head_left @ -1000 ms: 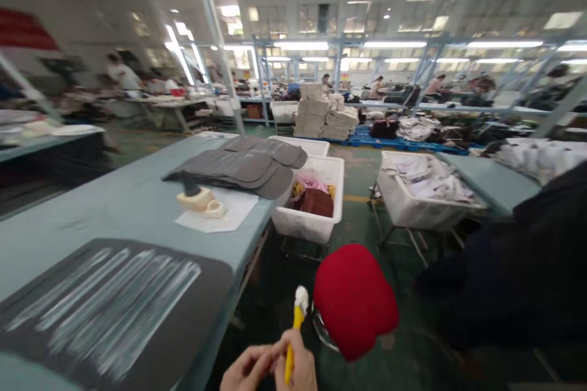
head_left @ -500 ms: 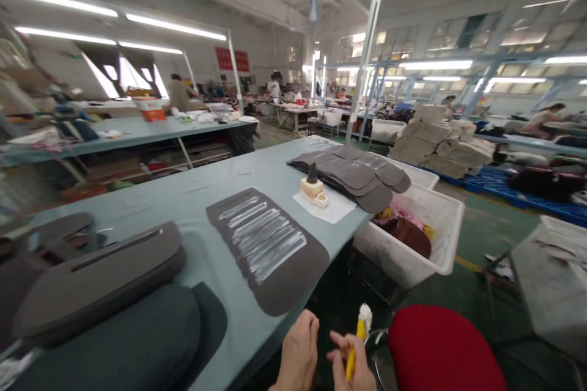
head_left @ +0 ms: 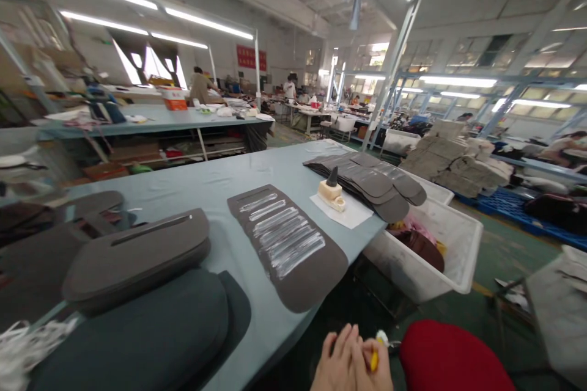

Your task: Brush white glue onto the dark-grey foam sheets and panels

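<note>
My right hand (head_left: 375, 366) is closed around a yellow-handled brush (head_left: 375, 359) whose white-coated tip points up. Against it lies my left hand (head_left: 338, 354), fingers stretched out and nothing visible in them. Both hands are low, just off the table's near edge. On the table, a dark grey rounded panel (head_left: 312, 284) carries several wet, whitish glue strokes across its middle. Behind it stands a cream glue container (head_left: 330, 193) with a dark cone-shaped top, on a sheet of white paper (head_left: 355, 217).
A stack of grey panels (head_left: 389, 203) lies at the table's far right. More stacked grey pieces (head_left: 137, 256) and dark green pieces (head_left: 142, 330) fill the left. Right of the blue-covered table (head_left: 215, 214) stand a white bin (head_left: 468, 256) and a red seat (head_left: 449, 354). People work farther back.
My hands have come together, the left now against the right, the brush still in the right. The view has shifted left, so the table and its contents appear farther right.
</note>
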Motion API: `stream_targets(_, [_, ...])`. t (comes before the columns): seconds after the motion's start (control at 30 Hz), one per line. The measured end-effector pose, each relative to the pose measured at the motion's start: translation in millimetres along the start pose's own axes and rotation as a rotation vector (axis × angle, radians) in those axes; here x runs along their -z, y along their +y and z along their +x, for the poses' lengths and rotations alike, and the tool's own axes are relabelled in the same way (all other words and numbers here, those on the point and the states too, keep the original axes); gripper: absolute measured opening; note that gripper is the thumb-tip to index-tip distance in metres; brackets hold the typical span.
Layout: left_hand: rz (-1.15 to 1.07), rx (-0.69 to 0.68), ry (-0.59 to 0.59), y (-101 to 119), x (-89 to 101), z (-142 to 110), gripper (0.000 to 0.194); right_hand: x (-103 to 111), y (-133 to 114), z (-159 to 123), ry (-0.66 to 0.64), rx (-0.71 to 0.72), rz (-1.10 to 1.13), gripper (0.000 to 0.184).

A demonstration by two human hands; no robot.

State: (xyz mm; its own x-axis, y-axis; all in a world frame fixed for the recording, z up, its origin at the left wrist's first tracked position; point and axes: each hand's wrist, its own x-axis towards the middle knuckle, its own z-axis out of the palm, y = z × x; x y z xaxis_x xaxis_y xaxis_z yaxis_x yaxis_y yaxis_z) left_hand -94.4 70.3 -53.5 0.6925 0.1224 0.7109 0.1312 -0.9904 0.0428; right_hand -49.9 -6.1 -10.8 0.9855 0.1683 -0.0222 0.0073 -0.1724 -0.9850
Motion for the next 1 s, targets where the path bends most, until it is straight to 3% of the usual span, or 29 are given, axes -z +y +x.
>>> stream_targets(0.07, [0.118,-0.070,0.018,7,6.0,3,0.043,-2,-4,0,-0.024,-0.041,0.090,0.045])
stream_targets(0.17, [0.151,-0.127,-0.083,11,31.7,19,0.052,-2,-21,0,0.046,0.006,0.057,0.038])
stream_targets(0.33, [0.037,-0.156,-0.186,12,69.9,43,0.055,5,-57,18,0.226,0.094,0.008,0.029])
stream_targets(0.43, [-0.072,-0.147,-0.261,10,80.2,42,0.061,13,-68,31,0.228,0.075,0.114,0.029])
stream_targets(0.57, [-0.086,-0.073,-0.269,2,83.1,34,0.063,12,-75,24,0.109,0.114,0.172,0.027])
stream_targets(0.7, [-0.039,-0.049,-0.229,-5,78.6,31,0.060,-6,-78,3,-0.045,0.117,0.274,0.029])
stream_targets(0.83, [-0.030,-0.084,-0.209,-9,75.5,28,0.059,-20,-69,-4,0.020,0.127,0.227,0.026])
stream_targets(1.0, [-0.096,-0.162,-0.176,-9,70.4,19,0.060,-13,-44,9,0.161,0.146,0.053,0.020])
